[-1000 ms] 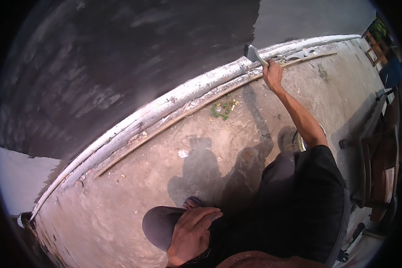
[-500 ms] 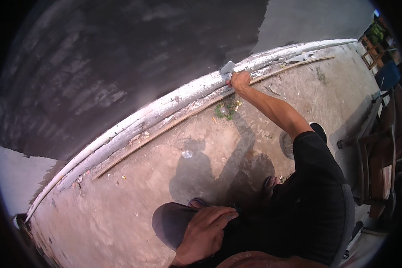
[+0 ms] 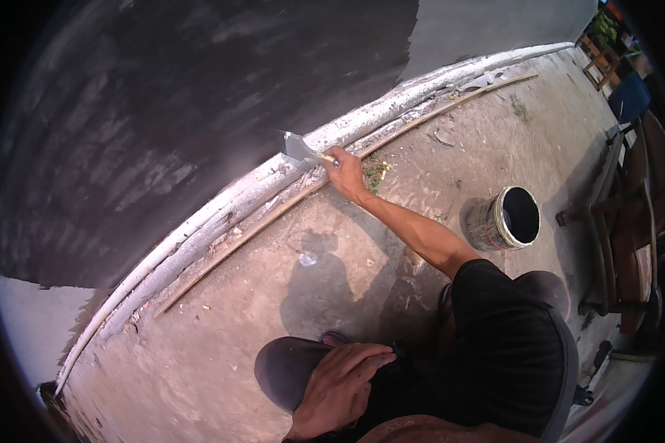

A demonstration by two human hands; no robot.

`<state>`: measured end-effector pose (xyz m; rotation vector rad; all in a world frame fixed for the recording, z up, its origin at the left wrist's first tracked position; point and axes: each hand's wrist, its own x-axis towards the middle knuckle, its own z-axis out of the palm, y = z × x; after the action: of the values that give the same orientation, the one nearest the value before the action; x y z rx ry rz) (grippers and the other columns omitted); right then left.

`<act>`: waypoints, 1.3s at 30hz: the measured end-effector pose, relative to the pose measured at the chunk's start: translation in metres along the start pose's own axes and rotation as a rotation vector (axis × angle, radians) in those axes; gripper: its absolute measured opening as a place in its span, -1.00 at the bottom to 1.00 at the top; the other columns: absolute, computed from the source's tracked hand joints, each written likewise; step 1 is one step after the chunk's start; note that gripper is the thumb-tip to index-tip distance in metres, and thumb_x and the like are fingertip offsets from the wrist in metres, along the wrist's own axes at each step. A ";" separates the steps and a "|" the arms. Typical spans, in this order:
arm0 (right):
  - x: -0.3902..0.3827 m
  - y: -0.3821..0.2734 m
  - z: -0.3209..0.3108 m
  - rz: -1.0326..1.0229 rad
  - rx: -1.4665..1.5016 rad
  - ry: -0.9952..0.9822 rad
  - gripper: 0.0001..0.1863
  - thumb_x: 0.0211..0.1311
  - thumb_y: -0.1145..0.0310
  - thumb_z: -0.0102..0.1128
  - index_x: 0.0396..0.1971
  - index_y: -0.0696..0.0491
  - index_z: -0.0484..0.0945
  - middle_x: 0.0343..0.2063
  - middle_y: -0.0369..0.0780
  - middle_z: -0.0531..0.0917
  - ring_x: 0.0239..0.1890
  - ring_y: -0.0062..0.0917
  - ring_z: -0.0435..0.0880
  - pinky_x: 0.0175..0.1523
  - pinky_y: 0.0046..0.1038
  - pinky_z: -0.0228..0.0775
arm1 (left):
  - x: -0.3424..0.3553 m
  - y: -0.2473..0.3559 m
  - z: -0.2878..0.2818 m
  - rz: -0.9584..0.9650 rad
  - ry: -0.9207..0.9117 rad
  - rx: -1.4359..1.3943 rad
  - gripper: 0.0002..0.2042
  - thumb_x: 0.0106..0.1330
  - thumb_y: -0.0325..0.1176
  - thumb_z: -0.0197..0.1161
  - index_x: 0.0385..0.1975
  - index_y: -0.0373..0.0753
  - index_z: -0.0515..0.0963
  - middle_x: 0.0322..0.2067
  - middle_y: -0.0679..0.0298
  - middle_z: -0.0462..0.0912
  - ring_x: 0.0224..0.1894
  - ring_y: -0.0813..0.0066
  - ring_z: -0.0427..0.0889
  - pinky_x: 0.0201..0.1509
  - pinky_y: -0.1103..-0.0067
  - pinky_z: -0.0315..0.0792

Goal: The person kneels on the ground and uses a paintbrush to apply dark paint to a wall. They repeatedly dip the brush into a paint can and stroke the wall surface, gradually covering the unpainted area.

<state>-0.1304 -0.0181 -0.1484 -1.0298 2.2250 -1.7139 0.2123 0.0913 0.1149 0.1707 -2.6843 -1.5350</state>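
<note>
My right hand (image 3: pixel 346 176), its arm stretched out ahead, grips the handle of a scraper (image 3: pixel 297 146) with a wide flat metal blade. The blade lies over the white-splattered ledge (image 3: pixel 373 116) at the foot of a wall, its far edge against the wall's dark grey coat (image 3: pixel 177 103); whether it presses there I cannot tell. My left hand (image 3: pixel 340 384) lies over my bent knee (image 3: pixel 284 369), fingers stretched out and holding nothing I can see.
A long wooden strip (image 3: pixel 255 229) runs along the ledge on the concrete floor. To the right stands a stained bucket (image 3: pixel 486 225) with a dark inside. Brown wooden furniture (image 3: pixel 628 258) and a blue chair (image 3: pixel 629 97) are at the far right. Small weeds (image 3: pixel 375 177) grow beyond my wrist.
My right hand has swept the scraper leftward along the ledge. The bucket, mostly hidden before by my arm and shoulder, now shows. My left hand stays on the knee.
</note>
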 end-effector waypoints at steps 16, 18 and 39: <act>0.118 0.017 -0.123 0.025 -0.376 0.673 -0.73 0.21 0.32 0.19 -0.23 0.22 0.62 -0.39 0.11 0.68 -0.31 0.05 0.67 -0.16 -0.12 0.48 | -0.011 0.010 0.005 -0.066 0.078 -0.041 -0.44 -0.16 -0.68 0.03 -0.05 -0.26 0.64 0.00 0.15 0.65 0.06 0.11 0.63 0.22 0.30 0.47; 0.105 -0.005 -0.082 -0.045 -0.259 0.629 -0.84 0.20 0.41 0.20 -0.31 0.20 0.57 -0.48 0.06 0.66 -0.36 0.01 0.67 -0.21 -0.13 0.45 | -0.007 0.007 0.006 -0.059 0.078 -0.070 -0.45 -0.17 -0.68 0.02 -0.07 -0.26 0.65 0.00 0.15 0.65 0.05 0.11 0.63 0.21 0.30 0.47; 0.090 0.002 -0.086 -0.075 -0.398 0.673 -0.81 0.20 0.37 0.25 -0.26 0.15 0.57 -0.52 0.08 0.66 -0.40 0.06 0.66 -0.27 -0.02 0.40 | -0.018 0.000 0.011 -0.027 0.084 0.025 -0.51 0.00 -0.69 0.16 0.02 -0.26 0.57 0.05 0.24 0.58 0.07 0.20 0.58 0.19 0.33 0.44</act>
<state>-0.2420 -0.0032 -0.0963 -0.6529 3.0723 -1.8988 0.2292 0.1031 0.1093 0.2669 -2.6478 -1.4679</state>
